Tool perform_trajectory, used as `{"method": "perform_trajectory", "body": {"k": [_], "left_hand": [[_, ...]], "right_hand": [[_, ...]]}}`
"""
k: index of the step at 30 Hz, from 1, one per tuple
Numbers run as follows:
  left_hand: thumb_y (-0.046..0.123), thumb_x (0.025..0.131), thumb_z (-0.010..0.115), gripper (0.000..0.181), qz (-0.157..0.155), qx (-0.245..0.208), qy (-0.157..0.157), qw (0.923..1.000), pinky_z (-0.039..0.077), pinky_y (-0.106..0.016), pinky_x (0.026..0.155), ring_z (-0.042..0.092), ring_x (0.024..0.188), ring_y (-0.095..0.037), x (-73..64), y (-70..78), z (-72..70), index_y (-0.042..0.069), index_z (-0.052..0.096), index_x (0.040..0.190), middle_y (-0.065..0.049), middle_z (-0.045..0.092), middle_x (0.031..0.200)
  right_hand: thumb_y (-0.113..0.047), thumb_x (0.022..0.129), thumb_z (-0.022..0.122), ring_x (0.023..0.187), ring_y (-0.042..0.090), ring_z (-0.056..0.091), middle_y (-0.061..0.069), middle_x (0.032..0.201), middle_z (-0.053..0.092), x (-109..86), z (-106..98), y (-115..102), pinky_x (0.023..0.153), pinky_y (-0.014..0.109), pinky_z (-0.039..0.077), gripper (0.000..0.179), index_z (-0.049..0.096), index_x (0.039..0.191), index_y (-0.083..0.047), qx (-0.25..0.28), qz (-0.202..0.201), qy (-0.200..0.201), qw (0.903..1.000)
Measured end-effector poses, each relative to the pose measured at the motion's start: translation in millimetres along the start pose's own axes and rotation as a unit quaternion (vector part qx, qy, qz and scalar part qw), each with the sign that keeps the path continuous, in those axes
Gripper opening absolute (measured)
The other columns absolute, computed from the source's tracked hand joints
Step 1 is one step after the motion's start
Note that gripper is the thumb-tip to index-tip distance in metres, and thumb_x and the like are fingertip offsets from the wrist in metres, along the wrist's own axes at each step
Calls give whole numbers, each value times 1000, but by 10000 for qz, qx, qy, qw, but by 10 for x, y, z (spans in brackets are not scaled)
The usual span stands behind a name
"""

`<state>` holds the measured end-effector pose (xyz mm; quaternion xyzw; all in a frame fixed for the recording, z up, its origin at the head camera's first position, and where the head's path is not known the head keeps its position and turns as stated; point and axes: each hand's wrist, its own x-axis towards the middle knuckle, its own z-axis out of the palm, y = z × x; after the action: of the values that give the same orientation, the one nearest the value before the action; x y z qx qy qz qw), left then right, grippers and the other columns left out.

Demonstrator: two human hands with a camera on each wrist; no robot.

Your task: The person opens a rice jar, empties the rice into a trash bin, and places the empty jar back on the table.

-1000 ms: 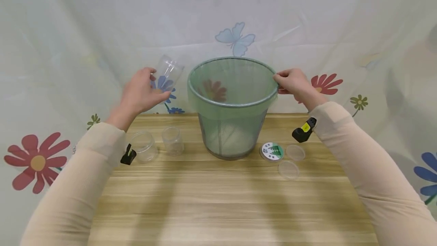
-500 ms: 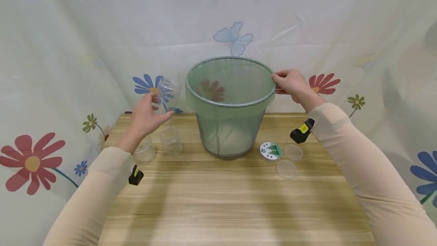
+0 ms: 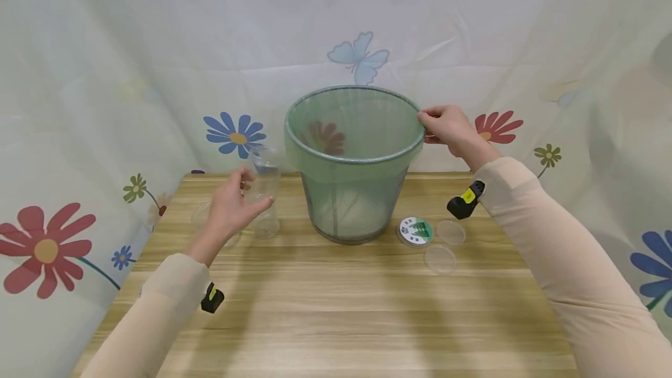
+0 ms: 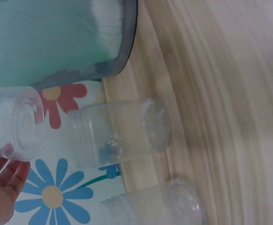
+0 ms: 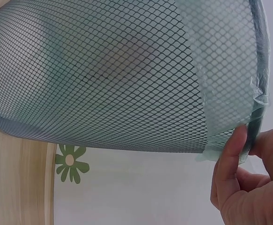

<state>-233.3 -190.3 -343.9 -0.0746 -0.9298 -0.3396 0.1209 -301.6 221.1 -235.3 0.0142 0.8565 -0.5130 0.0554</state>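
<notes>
My left hand (image 3: 233, 206) grips a clear plastic jar (image 3: 266, 177), its thumb on the near side and fingers on the far side. In the left wrist view the held jar (image 4: 10, 124) is apart from a standing clear jar (image 4: 122, 133) with small white marks. A second standing jar (image 4: 157, 206) is beside that one. From the head, both are partly hidden by my left hand and the held jar. My right hand (image 3: 448, 130) pinches the rim of a mesh wastebasket (image 3: 357, 203), where a thin green bin liner (image 5: 225, 70) folds over the edge.
Right of the wastebasket lie a round disc with a green-and-white label (image 3: 415, 231) and two clear round lids (image 3: 451, 232). All stand on a wooden table (image 3: 336, 308). A flower-printed curtain (image 3: 236, 45) hangs close behind and at the sides.
My left hand has lowered the clear jar from high beside the wastebasket to just above the standing jars, turning it more upright. My right hand keeps its pinch on the rim.
</notes>
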Motion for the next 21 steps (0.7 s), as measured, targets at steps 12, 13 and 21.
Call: {"method": "perform_trajectory", "body": {"k": [12,13,21], "left_hand": [[28,70,77,60,45,-580,-323,9978,50,-42,79,55,98,-29,-304,-49,259,6,46,117,-10,56,112],[27,70,78,60,51,-638,-322,9974,50,-42,79,55,98,-30,-321,-69,292,6,47,116,-10,56,111],[25,68,80,60,-48,-913,-686,9934,50,-43,83,54,103,-34,-419,-198,558,8,44,114,-13,56,114]], "right_hand": [[-27,95,47,69,3,57,7,98,54,-10,-1,19,64,15,51,49,43,133,3,117,30,-91,9999],[-27,95,47,69,3,57,8,98,54,-8,-1,18,64,15,51,49,42,133,3,125,34,-109,9999],[-28,96,46,74,5,57,11,104,52,-2,-10,-1,65,15,52,51,40,135,3,139,29,-165,9998]]}}
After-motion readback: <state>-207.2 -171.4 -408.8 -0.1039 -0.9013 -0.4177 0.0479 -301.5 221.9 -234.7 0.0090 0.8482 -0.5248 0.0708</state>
